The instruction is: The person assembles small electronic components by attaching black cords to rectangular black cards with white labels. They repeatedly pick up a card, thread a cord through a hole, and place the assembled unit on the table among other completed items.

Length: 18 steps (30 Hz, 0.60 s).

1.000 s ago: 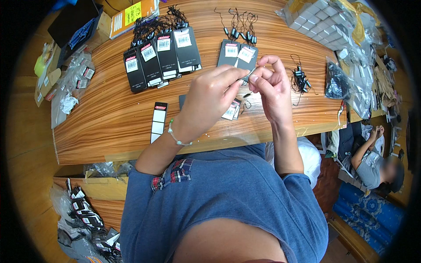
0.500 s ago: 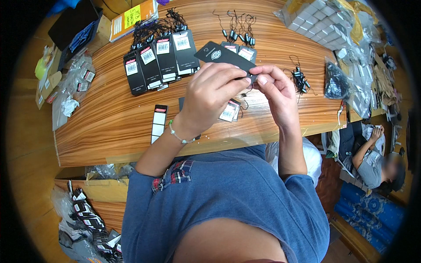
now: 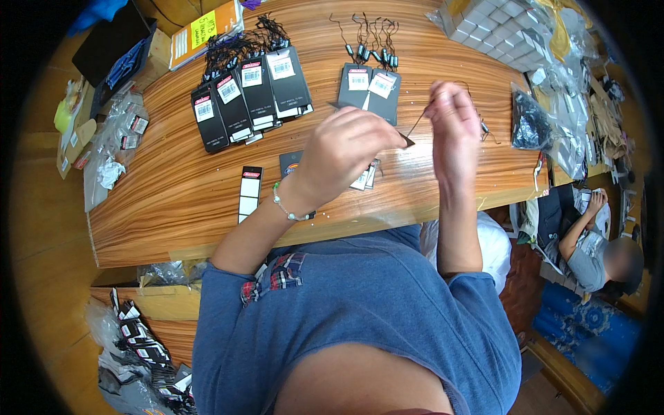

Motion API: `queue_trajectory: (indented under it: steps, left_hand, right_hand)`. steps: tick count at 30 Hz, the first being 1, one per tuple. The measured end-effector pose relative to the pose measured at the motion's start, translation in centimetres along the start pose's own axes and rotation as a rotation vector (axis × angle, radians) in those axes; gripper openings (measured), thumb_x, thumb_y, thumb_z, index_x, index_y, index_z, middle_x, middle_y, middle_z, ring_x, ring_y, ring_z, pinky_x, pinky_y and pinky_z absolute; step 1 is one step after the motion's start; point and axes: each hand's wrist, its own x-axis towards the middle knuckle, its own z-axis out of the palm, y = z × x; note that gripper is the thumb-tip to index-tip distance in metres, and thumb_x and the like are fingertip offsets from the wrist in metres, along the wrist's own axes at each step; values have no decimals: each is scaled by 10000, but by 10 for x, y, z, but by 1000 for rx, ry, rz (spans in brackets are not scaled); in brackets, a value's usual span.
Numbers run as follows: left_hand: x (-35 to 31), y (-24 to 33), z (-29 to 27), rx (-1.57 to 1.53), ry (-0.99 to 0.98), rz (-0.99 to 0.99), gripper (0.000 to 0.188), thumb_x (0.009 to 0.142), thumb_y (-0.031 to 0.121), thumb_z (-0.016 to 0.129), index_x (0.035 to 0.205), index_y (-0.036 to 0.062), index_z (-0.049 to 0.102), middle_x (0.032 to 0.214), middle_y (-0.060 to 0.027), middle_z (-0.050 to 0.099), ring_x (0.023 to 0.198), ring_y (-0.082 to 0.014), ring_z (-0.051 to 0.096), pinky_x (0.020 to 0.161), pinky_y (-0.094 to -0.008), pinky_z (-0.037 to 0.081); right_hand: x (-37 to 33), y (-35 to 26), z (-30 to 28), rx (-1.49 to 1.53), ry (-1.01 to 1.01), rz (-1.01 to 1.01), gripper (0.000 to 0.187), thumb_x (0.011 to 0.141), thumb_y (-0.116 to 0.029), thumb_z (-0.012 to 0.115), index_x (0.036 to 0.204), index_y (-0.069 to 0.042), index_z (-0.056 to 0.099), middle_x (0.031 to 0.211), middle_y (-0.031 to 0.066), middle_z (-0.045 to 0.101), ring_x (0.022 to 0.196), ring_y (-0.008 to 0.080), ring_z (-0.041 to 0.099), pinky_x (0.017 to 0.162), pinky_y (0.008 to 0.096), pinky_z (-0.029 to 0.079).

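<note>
My left hand (image 3: 346, 149) is closed on a black hang tag (image 3: 409, 141), mostly hidden behind the fingers, with one corner poking out at the right. From that corner a thin black string (image 3: 416, 124) runs taut up to my right hand (image 3: 453, 121), whose blurred fingertips pinch it. Beneath the left hand lie a dark card with a coloured logo (image 3: 290, 162) and small white-labelled tags (image 3: 361, 180). Two grey-black hang tags (image 3: 369, 93) rest just beyond, their looped strings (image 3: 366, 50) stretched away from me. Loose strings (image 3: 484, 128) lie partly hidden behind the right hand.
Overlapping stacks of black hang tags (image 3: 252, 97) with strings cover the table's far left. A label strip (image 3: 250, 197) lies near the front edge. White small boxes (image 3: 494, 31) and a bag of black strings (image 3: 530, 119) stand at right. Another person (image 3: 588, 242) sits at far right.
My right hand has moved up and right, away from the tag, drawing the string taut. The left hand has tilted the tag nearly edge-on and lowered it slightly.
</note>
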Motion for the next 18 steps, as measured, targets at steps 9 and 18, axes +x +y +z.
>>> queue_trajectory:
  steps: [9, 18]
  left_hand:
    - [-1, -4, 3, -441, 102, -487, 267, 799, -58, 558, 1051, 19, 598, 956, -73, 585, 828, -109, 599, 738, -217, 505]
    - [-26, -5, -32, -412, 33, -489, 457, 782, 32, 602, 1223, 71, 486, 1098, -72, 547, 1027, -161, 515, 871, -288, 445]
  right_hand:
    - [24, -28, 6, 125, -101, -304, 69, 919, -116, 448, 959, -60, 458, 753, 79, 548, 679, 96, 463, 610, 227, 378]
    - [3, -48, 21, 241, -353, -193, 293, 860, 7, 480, 1147, 31, 430, 817, 162, 571, 654, 143, 511, 607, 248, 439]
